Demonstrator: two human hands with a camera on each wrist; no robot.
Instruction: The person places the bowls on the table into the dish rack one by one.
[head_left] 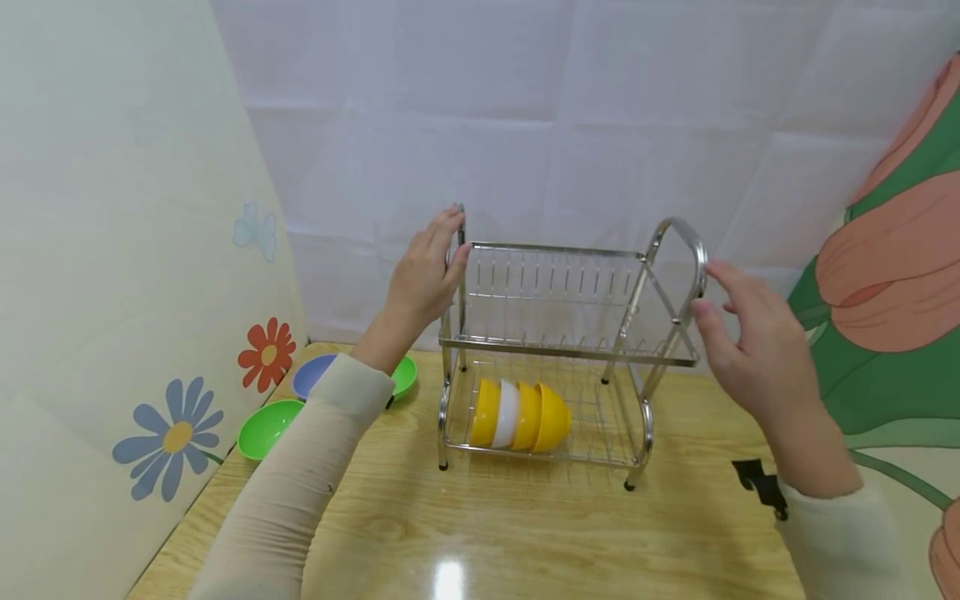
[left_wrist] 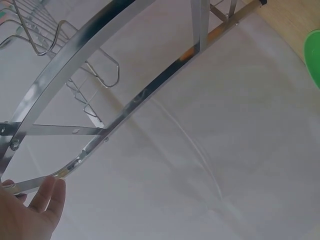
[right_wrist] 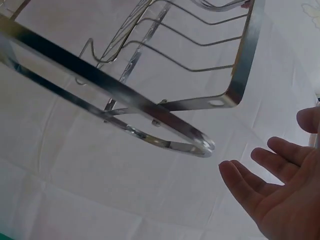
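Note:
A two-tier chrome dish rack (head_left: 573,354) stands upright on the wooden table. My left hand (head_left: 429,271) holds the rounded top of its left side frame, and in the left wrist view the bar (left_wrist: 30,185) passes between thumb and fingers. Beside the right side frame (head_left: 701,258) is my right hand (head_left: 761,346), its fingers spread and loosely bent. The right wrist view shows a gap between those fingertips (right_wrist: 227,170) and the curved bar (right_wrist: 205,147). On the lower tier, yellow bowls (head_left: 553,419) and a white bowl (head_left: 506,414) sit nested on their sides. The upper tier holds nothing.
Left of the rack, partly behind my left arm, are a green bowl (head_left: 258,429), a purple bowl (head_left: 311,375) and another green bowl (head_left: 406,377). A black strap buckle (head_left: 761,486) hangs by my right wrist. Cloth-covered walls (head_left: 360,167) enclose the back and sides.

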